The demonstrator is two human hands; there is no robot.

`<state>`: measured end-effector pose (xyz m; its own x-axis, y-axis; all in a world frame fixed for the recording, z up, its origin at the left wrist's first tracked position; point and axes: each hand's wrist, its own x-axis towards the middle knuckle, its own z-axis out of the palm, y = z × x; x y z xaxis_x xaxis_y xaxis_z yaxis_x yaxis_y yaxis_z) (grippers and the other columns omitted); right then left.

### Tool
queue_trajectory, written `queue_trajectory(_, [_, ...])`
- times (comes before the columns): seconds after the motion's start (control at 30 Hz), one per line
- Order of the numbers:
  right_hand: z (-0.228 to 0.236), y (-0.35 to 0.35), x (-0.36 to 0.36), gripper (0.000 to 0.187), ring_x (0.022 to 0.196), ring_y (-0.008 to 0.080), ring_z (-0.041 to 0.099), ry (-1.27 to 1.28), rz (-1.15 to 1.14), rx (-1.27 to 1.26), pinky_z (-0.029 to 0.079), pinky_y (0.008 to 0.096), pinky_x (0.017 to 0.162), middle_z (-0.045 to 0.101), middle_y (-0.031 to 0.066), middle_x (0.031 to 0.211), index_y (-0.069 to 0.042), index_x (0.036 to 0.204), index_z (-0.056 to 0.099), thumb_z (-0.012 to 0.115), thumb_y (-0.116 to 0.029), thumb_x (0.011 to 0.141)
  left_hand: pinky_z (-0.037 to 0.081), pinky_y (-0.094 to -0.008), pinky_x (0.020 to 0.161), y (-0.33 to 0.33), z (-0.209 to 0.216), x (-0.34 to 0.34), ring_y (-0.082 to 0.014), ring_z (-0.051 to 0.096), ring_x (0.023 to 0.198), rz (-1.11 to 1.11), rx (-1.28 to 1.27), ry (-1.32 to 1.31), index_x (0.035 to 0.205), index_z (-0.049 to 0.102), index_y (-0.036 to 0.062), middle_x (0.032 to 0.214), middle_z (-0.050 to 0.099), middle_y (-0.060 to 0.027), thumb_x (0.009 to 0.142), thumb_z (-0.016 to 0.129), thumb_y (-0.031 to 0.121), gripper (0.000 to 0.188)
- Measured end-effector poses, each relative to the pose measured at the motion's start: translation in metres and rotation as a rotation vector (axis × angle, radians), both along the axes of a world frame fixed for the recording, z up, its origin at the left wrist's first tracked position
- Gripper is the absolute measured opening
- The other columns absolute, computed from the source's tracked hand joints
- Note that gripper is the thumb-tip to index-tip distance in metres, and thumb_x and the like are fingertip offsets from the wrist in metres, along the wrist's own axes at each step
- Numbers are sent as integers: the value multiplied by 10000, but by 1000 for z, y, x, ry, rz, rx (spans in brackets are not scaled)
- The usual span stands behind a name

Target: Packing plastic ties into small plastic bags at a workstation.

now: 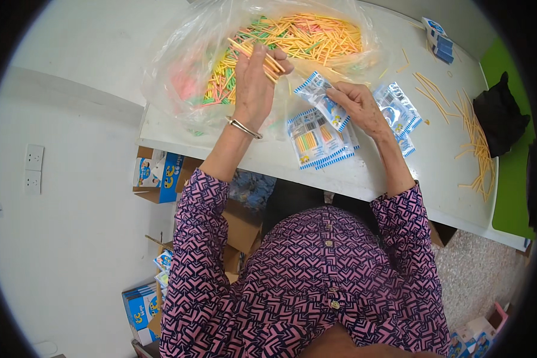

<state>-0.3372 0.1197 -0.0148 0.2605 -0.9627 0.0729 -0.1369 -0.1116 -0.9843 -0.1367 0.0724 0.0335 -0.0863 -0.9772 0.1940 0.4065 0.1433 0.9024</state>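
A few thin yellow sticks (240,46) are gripped in my left hand (255,80), its fingers curled round them at the edge of a large clear plastic bag (161,65). Many loose sticks (316,39) in yellow, green and pink fill that bag. My right hand (361,107) pinches a small blue-and-white plastic packet (323,98) between thumb and fingers. Below it, packets (310,140) with coloured sticks inside lie overlapped on the white table (394,179). More blue-and-white packets (397,104) lie just right of my right wrist.
Loose yellow sticks (476,143) are scattered at the table's right, beside a black cloth item (501,113) and a green panel (513,197). A small stack of blue-and-white packs (438,45) stands at the far right. Printed cartons (172,176) sit below the table's left edge.
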Motion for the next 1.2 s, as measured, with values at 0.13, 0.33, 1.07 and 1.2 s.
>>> queue_trajectory(0.13, [-1, 5, 7, 281, 594, 9, 395, -203, -60, 60, 328, 197, 521, 472, -87, 648, -16, 753, 589, 565, -246, 913, 495, -301, 655, 4, 7, -7, -234, 649, 742, -59, 49, 71, 929, 465, 20, 844, 605, -123, 961, 436, 246, 230])
queue_trajectory(0.33, [0, 6, 4, 280, 633, 36, 374, -72, 1, -20, 318, 207, 559, 433, -77, 668, -20, 770, 548, 535, -251, 929, 490, -299, 683, 10, 9, -20, -252, 657, 815, -95, 42, 93, 956, 442, 15, 874, 603, -139, 964, 430, 263, 248])
queue_trajectory(1.07, [0, 8, 6, 268, 748, 81, 471, -92, -49, -52, 384, 225, 679, 545, 0, 820, 41, 918, 612, 554, -220, 920, 512, -312, 762, 33, -5, -42, -241, 636, 915, 98, -94, 76, 1001, 409, 16, 936, 597, -134, 988, 389, 273, 258])
queue_trajectory(1.2, [-3, 7, 7, 254, 764, 94, 493, -66, -83, -110, 393, 232, 687, 562, 19, 840, 46, 933, 616, 557, -201, 917, 514, -315, 757, 34, -11, -39, -243, 633, 928, 97, -122, 44, 1004, 405, 15, 953, 595, -137, 990, 385, 262, 248])
